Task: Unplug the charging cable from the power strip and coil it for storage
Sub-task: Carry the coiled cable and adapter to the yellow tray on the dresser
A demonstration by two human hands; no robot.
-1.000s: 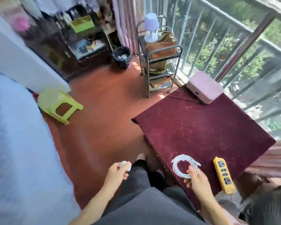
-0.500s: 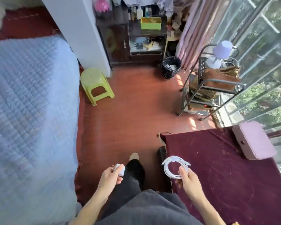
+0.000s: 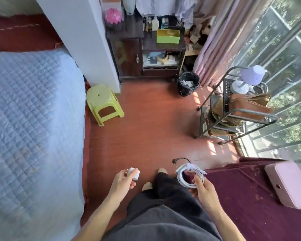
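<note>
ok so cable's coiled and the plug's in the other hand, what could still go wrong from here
The coiled cable is pinched at one side only by the right hand, with nothing seen tying it, so the loops may spring apart. A loose end sticks out and could snag. The left hand holds the white plug in a fingertip grip over bare floor; a slip would likely drop it there.
</note>
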